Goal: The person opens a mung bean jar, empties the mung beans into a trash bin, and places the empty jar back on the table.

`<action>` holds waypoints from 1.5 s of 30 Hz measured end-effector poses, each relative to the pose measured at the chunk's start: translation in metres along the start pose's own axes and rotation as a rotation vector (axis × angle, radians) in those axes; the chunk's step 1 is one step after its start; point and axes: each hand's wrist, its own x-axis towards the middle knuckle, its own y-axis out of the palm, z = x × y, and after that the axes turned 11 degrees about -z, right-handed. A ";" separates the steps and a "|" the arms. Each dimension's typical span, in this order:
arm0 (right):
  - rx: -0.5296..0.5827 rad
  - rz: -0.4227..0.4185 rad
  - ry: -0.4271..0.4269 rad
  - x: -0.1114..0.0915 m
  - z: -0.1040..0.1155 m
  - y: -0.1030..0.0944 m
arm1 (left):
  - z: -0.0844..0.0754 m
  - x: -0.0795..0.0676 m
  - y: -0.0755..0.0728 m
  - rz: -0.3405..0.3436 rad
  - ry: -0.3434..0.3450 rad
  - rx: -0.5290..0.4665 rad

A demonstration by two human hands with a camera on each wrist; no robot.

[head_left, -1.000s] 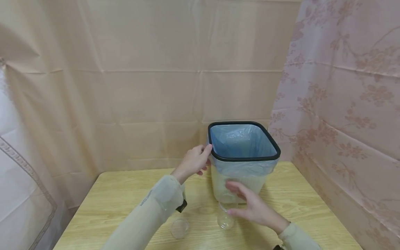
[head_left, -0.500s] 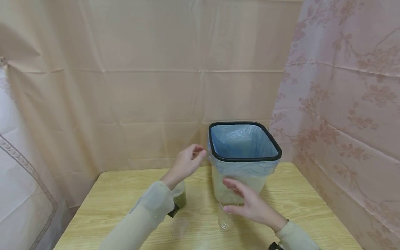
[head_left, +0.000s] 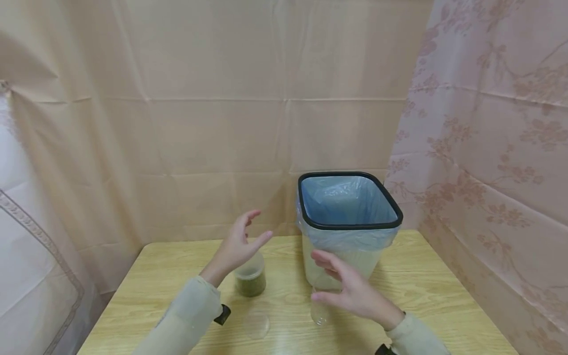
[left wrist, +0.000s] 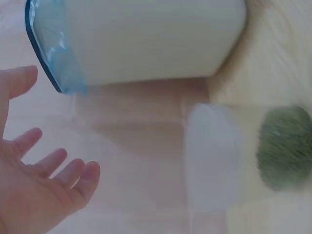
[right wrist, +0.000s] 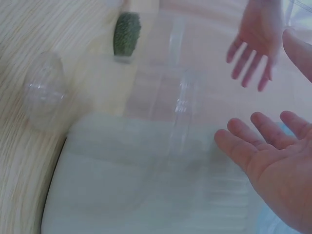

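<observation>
My left hand (head_left: 235, 246) hovers with its fingers spread, above and left of a clear jar (head_left: 251, 285) with green, grainy-looking contents. In the left wrist view the green contents (left wrist: 285, 148) fill the jar's lower part, below a whitish, translucent upper part. My right hand (head_left: 350, 291) is held in front of the bin, fingers extended and thumb apart. Beneath it an empty-looking clear container (head_left: 319, 314) stands on the table; the hand partly hides it. The right wrist view shows this container's rounded base (right wrist: 46, 92) apart from the fingers. Neither hand holds anything.
A cream waste bin (head_left: 355, 259) with a black rim and a blue bag liner (head_left: 341, 199) stands at the back right. A clear round disc (head_left: 256, 324) lies near the front of the wooden table (head_left: 177, 276). Curtains hang behind and at both sides.
My left hand has come off the bin's rim and moved left and down, its fingers opening out. The jar with green contents has come into sight. My right hand has barely shifted.
</observation>
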 end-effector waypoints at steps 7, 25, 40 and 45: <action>0.045 -0.014 0.012 0.005 0.007 0.009 | 0.033 -0.023 -0.013 0.013 -0.096 -0.050; 0.080 0.048 0.027 0.012 0.003 0.026 | 0.096 -0.054 -0.020 0.091 -0.095 -0.111; 0.169 0.078 0.048 0.012 0.002 0.049 | 0.125 -0.062 -0.002 0.182 -0.213 -0.147; 0.196 0.087 0.072 0.012 0.002 0.055 | 0.126 -0.063 0.005 0.175 -0.196 -0.155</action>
